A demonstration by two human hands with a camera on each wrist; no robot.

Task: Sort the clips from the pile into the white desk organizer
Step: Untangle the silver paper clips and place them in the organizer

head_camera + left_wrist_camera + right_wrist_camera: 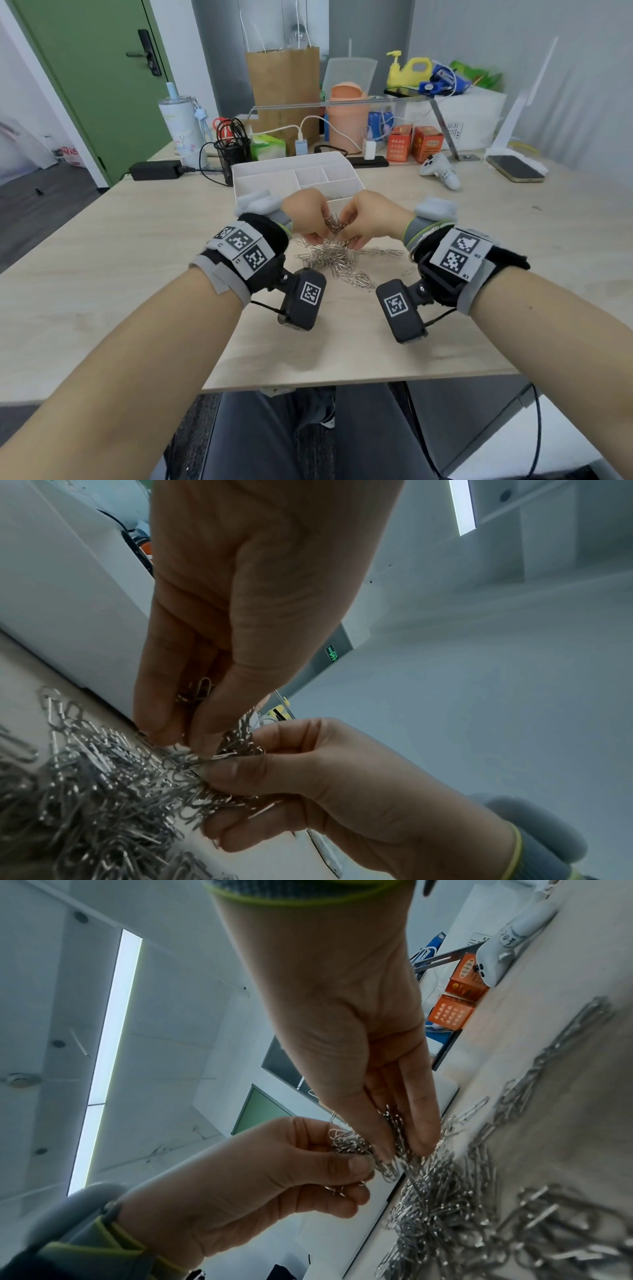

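A pile of silver paper clips [335,260] lies on the light wooden table, just in front of the white desk organizer [260,174]. Both hands meet right above the pile. My left hand [313,238] and my right hand [356,241] each pinch one tangled clump of clips [334,222] between thumb and fingers. In the left wrist view the left hand [185,737] comes down from above and the right hand [232,772] grips the clump [240,739] from below. The right wrist view shows the right hand [404,1148], the left hand [356,1172] and the pile [445,1191]. A few clips [334,198] lie in the organizer's front compartment.
Behind the organizer stand a black mesh pen holder [233,150], a power adapter [156,170] with cables, and orange boxes [414,144]. A white controller [440,169] and a phone [513,168] lie at the back right. A line of linked clips [380,253] trails right of the pile.
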